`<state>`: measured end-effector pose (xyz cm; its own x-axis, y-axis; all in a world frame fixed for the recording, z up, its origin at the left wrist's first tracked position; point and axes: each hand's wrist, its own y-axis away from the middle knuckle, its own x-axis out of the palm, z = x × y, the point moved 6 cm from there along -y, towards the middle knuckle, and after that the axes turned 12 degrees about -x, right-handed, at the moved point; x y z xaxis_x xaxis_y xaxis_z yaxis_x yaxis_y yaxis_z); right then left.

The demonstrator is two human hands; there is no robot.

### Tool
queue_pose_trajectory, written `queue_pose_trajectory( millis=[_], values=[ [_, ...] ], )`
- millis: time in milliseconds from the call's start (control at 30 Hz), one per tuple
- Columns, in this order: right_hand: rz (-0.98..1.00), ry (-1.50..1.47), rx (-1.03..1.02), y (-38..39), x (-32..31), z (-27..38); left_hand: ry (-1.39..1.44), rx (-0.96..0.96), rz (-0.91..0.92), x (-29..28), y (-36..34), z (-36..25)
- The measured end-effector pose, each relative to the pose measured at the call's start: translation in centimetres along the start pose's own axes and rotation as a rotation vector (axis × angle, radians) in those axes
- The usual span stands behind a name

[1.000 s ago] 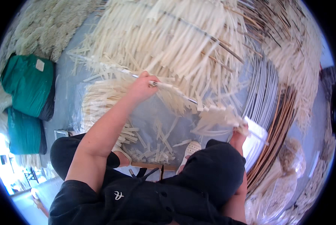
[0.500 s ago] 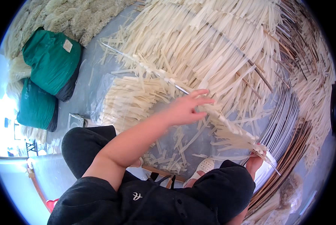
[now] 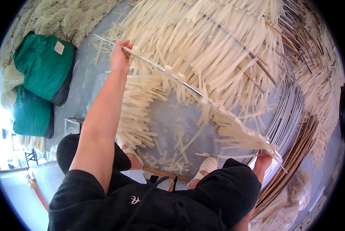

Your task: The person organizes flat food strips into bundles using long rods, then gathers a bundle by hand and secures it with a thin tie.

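Fingers of the left hand [image 3: 121, 56] are loosely gripping the metal rod [image 3: 192, 89] near its far end; the right hand [image 3: 262, 163] is holding the near end, bunched pale strips [image 3: 242, 133] partly hiding its fingers. The rod is slanting above the floor [image 3: 166, 117]. Beyond, a strip heap [image 3: 203, 50] is spreading; grey rods [image 3: 286, 111] and brown rods [image 3: 294, 156] are crowding the right side, green sacks [image 3: 43, 63] standing left.

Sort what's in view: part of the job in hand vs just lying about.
Job in hand:
- silvery rod, right hand gripping near its lower end
- left hand, at its upper part
- pale strips strung along it
- grey rods, probably stock

Lying about, apparently:
- green bags
- clear plastic bag
- scattered strip pieces
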<state>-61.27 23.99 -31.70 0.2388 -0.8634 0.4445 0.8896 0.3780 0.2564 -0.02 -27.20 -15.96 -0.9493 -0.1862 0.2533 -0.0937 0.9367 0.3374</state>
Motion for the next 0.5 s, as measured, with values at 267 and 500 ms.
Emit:
queue_pose_trajectory(
  millis=[267,500],
  values=[
    [0.237,-0.054,-0.378,2.5,-1.8,8.4,0.226,-0.038,0.066,2.8,8.5,5.9],
    [0.154,0.191,-0.325,3.1,-0.6,5.8,0.096,-0.143,0.089,10.8,14.7,7.1]
  ],
)
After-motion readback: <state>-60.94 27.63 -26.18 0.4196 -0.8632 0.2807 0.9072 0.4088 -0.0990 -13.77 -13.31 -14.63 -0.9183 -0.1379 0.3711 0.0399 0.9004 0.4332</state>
